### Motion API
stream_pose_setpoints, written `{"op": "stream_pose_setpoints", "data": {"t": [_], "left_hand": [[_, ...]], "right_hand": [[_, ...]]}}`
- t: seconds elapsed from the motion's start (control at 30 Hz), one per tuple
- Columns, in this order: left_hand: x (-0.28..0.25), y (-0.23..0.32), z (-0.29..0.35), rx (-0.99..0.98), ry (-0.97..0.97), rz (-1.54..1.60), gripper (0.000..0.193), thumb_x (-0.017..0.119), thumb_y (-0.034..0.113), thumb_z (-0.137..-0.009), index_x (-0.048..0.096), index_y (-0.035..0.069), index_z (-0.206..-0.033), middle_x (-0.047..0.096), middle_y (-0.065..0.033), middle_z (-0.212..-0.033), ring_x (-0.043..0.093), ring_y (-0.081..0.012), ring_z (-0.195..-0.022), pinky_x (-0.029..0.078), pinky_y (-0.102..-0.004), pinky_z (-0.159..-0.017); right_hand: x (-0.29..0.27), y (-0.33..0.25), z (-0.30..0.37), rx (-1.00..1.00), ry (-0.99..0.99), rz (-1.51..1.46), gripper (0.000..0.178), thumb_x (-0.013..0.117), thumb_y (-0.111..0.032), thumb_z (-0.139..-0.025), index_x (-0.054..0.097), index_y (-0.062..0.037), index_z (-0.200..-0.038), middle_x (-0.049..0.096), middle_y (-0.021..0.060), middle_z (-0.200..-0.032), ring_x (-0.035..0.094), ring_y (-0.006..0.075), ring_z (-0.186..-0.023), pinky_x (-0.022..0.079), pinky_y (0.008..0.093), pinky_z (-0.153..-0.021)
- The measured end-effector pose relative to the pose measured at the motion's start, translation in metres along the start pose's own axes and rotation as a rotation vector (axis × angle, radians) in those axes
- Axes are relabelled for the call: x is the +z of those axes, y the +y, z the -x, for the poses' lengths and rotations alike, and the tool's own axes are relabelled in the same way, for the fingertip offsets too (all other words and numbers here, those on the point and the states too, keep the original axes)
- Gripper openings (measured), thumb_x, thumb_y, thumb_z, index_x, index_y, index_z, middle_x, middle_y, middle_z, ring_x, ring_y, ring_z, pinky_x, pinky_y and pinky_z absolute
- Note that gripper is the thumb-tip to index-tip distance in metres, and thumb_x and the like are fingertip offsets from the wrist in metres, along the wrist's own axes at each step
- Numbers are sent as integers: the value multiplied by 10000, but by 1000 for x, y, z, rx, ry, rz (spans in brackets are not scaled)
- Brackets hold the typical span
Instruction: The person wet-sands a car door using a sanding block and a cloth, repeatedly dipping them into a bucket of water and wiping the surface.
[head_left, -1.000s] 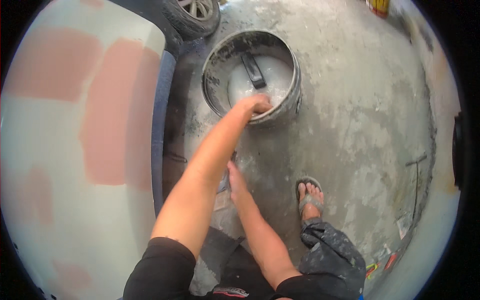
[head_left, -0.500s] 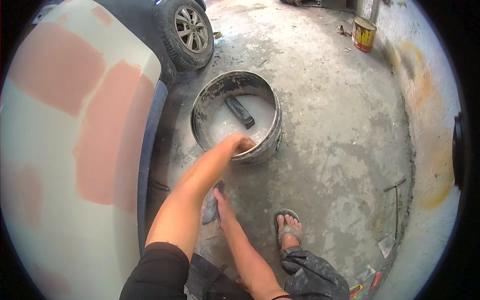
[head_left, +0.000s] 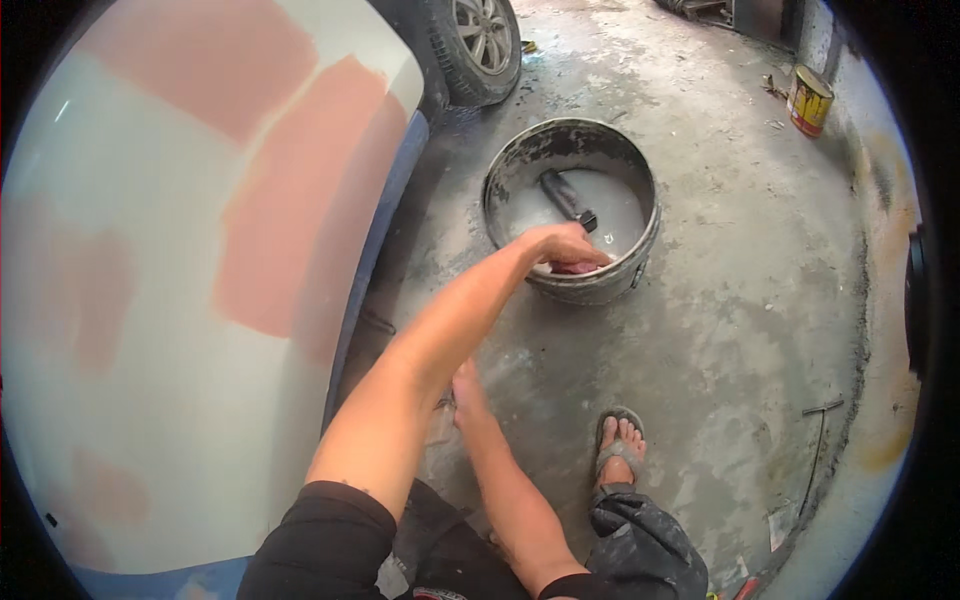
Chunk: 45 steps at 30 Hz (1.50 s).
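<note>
Car panel (head_left: 150, 300): left of the bucket, pale bodywork with salmon-pink filler or primer patches, a dark blue strip along its lower edge
Wheel (head_left: 480, 45): beyond the panel, up and left of the bucket, on the concrete floor (head_left: 720, 330)
Left hand (head_left: 562, 245): reaches over the near rim of the bucket, palm down, fingers curled onto a pinkish pad (head_left: 577, 266) at the water's edge; it appears closed on the pad, though how firm the grip is I cannot tell
Left arm: stretched long from the shoulder at the lower edge up to the bucket, elbow nearly straight, black sleeve at the top
Bucket (head_left: 640, 250): round, grimy metal-grey, standing on the floor right of the panel, holding cloudy whitish water
Dark block (head_left: 568, 198): long and black, lying tilted in the water at the far side of the bucket, apart from the left hand
Right hand (head_left: 465, 385): low, well short of the bucket, on the near side, mostly hidden behind the left forearm; something grey shows just beside it, but whether the fingers are together on it I cannot tell
Step in hand: by my reading, wetting or rinsing the pad in the bucket, as for wet-sanding the patched panel
Next move calls for: lifting the soaked pad clear of the rim and swinging the arm left toward the panel
Foot (head_left: 618, 445): in a sandal, nearer than the bucket and slightly right
Tin can (head_left: 808, 100): yellow and red, far right of the bucket by the wall
</note>
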<state>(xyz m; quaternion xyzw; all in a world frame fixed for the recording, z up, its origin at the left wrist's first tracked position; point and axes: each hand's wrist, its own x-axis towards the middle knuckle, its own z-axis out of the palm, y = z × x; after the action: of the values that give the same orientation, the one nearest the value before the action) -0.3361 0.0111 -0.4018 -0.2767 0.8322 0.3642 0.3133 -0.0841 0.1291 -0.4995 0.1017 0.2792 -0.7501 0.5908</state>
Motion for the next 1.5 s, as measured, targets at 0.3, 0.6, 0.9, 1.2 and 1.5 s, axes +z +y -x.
{"op": "stream_pose_setpoints", "data": {"t": [0.3, 0.6, 0.9, 1.2, 1.5], "left_hand": [[-73, -58, 151, 306, 309, 1036, 333, 660, 106, -920, 684, 9, -1238, 718, -124, -1022, 739, -246, -840, 667, -432, -693], [-131, -67, 427, 147, 1033, -845, 312, 702, 105, -871, 729, 96, -1181, 735, -39, -1019, 707, -222, -893, 552, -384, -772], [-92, -102, 451, -65, 799, -1439, 262, 759, 72, -781, 735, 103, -1041, 633, -25, -1350, 567, -277, -1278, 437, -451, -1022], [-111, -76, 508, -142, 588, -1586, 259, 718, 78, -815, 728, 91, -1073, 638, -88, -1361, 585, -308, -1281, 445, -456, -1022], [-133, -45, 526, -266, 601, -1686, 426, 724, 85, -873, 699, 146, -1294, 658, -63, -1260, 610, -289, -1226, 466, -419, -999]], "right_hand": [[41, 10, 32, 243, -44, 102, 655, 603, -540, -1010, 463, -74, -1448, 597, 119, -1298, 582, 241, -1193, 468, 402, -1043], [141, 40, -22, -700, -25, 580, 684, 628, -459, -1026, 403, -54, -1528, 494, 200, -1402, 525, 299, -1260, 439, 454, -1064], [157, 117, 26, -904, -191, 668, 772, 670, -356, -1001, 275, -138, -1628, 345, 296, -1509, 342, 478, -1414, 379, 562, -1119], [196, 65, -30, -843, -44, 632, 705, 591, -435, -1036, 330, -127, -1614, 305, 314, -1539, 406, 517, -1365, 432, 568, -1075], [146, 133, 51, -977, -237, 556, 695, 581, -436, -1037, 348, -107, -1603, 306, 302, -1522, 335, 498, -1413, 320, 604, -1137]]}}
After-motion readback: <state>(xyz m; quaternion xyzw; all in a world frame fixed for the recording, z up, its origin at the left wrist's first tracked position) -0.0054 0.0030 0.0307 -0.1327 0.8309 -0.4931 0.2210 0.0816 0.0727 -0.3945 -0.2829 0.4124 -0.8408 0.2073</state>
